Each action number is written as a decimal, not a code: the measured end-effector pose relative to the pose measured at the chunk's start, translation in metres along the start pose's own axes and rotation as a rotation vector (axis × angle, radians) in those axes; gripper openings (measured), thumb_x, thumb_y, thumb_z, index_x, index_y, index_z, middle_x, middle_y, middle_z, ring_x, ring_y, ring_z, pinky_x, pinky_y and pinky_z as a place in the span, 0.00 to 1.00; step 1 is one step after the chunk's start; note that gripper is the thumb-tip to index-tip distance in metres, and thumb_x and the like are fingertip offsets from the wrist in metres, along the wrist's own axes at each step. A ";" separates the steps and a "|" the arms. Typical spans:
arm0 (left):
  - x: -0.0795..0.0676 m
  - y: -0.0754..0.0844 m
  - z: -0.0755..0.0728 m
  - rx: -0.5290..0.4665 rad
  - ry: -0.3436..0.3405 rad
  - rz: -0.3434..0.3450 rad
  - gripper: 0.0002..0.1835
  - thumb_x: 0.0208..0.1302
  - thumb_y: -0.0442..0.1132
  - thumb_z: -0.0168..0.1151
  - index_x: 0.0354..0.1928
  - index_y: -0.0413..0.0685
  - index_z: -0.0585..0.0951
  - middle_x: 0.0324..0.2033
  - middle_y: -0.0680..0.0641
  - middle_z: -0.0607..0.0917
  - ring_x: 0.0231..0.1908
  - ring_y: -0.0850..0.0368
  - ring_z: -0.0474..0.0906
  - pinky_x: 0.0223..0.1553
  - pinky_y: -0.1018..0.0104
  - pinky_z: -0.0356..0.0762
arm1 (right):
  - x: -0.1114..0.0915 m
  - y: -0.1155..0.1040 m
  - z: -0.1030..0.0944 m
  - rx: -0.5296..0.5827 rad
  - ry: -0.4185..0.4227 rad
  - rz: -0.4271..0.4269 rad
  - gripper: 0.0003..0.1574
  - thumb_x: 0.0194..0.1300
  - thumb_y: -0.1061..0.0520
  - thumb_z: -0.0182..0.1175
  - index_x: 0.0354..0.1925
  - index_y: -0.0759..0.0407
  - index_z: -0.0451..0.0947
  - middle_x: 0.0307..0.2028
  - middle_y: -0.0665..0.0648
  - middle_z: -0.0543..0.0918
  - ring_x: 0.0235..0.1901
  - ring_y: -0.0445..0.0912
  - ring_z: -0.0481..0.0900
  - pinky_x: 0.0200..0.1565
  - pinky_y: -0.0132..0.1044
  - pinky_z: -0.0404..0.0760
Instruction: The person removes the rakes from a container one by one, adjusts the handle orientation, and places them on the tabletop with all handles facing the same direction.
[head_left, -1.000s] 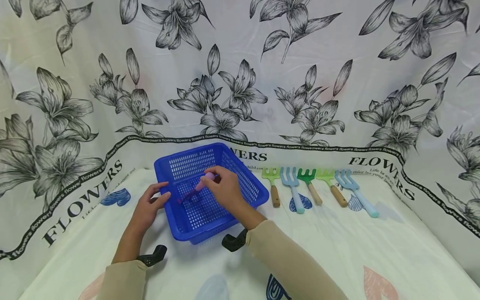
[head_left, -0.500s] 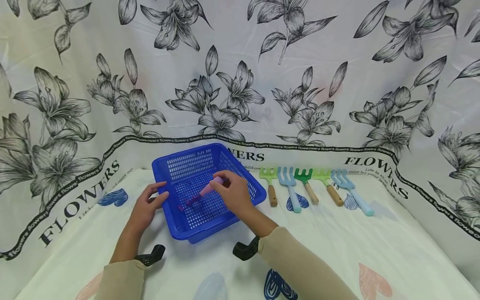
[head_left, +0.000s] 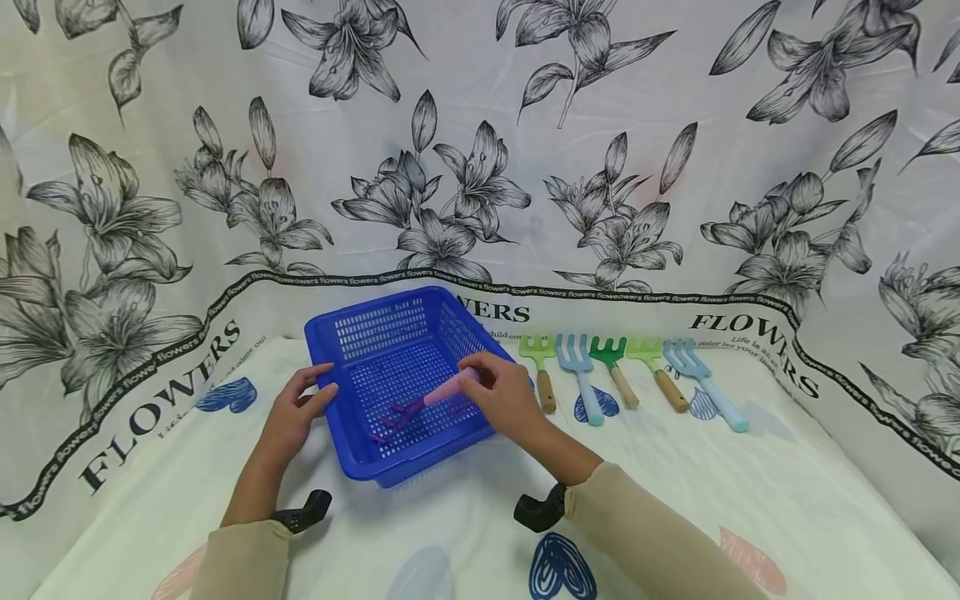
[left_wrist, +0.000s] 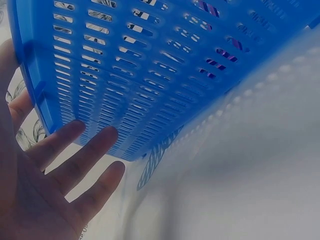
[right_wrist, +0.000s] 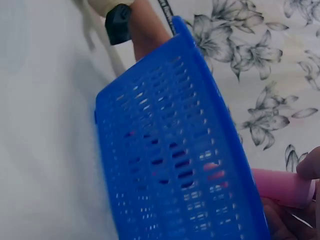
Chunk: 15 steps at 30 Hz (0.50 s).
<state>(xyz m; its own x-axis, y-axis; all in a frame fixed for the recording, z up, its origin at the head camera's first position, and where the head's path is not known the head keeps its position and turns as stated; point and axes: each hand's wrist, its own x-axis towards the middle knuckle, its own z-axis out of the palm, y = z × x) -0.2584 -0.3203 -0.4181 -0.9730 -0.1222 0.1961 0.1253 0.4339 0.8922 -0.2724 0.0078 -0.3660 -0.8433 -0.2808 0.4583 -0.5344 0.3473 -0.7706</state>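
Note:
A blue plastic basket [head_left: 420, 467] with slotted walls stands on the cloth before me. At its left rim is my left hand [head_left: 294, 415], which holds the rim with thumb and index finger over the edge. Its other fingers [left_wrist: 95, 145] spread along the outer wall in the left wrist view. My right hand [head_left: 504, 398], over the basket's right side, pinches the end of a pink handle [right_wrist: 280, 186]. That handle belongs to a small purple hand rake [head_left: 408, 410], whose tines point down to the left inside the basket. In both wrist views the basket wall partly hides the rake.
Right of the basket, several garden hand forks lie in a row: a light green one [head_left: 537, 350], a light blue one [head_left: 576, 358], a dark green one [head_left: 609, 350], and others [head_left: 647, 350]. White flower-print cloth [head_left: 450, 533] covers the table and back wall.
My right hand has moved right and slightly down with the rake, whose tines have shifted right inside the basket. The left hand has stayed at the rim.

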 end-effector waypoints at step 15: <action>-0.002 0.000 0.002 0.003 0.022 0.041 0.31 0.73 0.52 0.52 0.72 0.49 0.61 0.70 0.33 0.59 0.62 0.31 0.66 0.56 0.37 0.70 | -0.014 0.020 -0.060 -0.069 0.029 -0.144 0.11 0.66 0.64 0.59 0.46 0.61 0.83 0.38 0.51 0.85 0.31 0.44 0.78 0.33 0.35 0.81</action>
<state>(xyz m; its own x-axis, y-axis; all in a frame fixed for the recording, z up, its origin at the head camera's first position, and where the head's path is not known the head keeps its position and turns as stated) -0.2564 -0.3181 -0.4190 -0.9625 -0.1236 0.2415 0.1645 0.4419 0.8819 -0.2744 0.0720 -0.3614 -0.7583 -0.3064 0.5755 -0.6519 0.3659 -0.6642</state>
